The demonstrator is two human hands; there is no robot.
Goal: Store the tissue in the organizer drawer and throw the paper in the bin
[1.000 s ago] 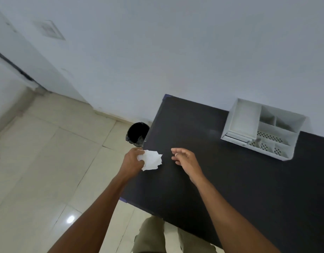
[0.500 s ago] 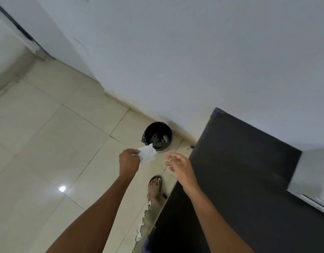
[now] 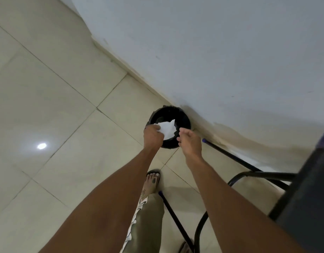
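A small round black bin [image 3: 183, 117] stands on the tiled floor against the wall. My left hand [image 3: 153, 136] is shut on a crumpled white paper [image 3: 167, 129], which hangs over the bin's mouth. My right hand [image 3: 189, 139] hovers at the bin's right rim with its fingers loosely apart and nothing in it. The organizer and its drawer are out of view.
The black table's corner [image 3: 307, 198] fills the right edge, with its black metal legs [image 3: 249, 172] slanting to the floor beside the bin. My foot in a sandal [image 3: 152, 181] stands just below my hands. Beige floor tiles [image 3: 57, 106] spread to the left.
The view swung down from the table to the floor. My left hand carried the paper from the table's edge to above the bin, and my right hand followed.
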